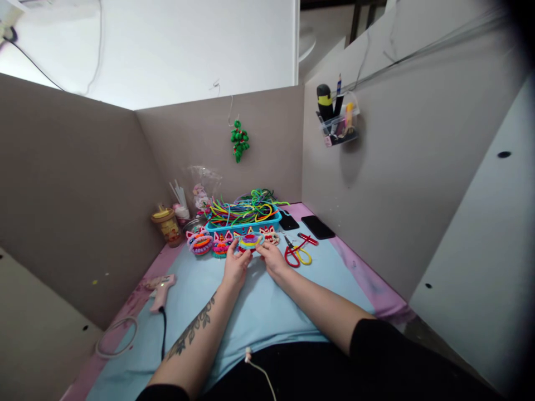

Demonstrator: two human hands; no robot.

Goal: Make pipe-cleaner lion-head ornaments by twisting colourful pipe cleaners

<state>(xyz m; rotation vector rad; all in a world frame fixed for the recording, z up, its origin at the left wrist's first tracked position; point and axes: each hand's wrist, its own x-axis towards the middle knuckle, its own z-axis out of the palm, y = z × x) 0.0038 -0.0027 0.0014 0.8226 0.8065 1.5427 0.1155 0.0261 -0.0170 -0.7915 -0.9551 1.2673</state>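
Between my two hands is a round, colourful pipe-cleaner piece [249, 241] with yellow, purple and red rings. My left hand [236, 264] grips its left side, thumb and fingers pressed together. On the opposite edge, the fingers of my right hand [271, 257] pinch it. Just to the left stand similar eared pipe-cleaner figures, one pink, orange and purple [199, 242] and one red and teal [221, 244]. Another, in red and cream [270, 234], sits behind my right hand. Part of the held piece is hidden by my fingers.
Behind is a blue basket [243, 228] heaped with pipe cleaners [246, 210]. Scissors [297, 253], a small red tool [308, 239] and a black phone [318, 227] lie right. At left are a pink glue gun [163, 292] with its cord and a lidded cup [168, 227]. Partitions surround the table.
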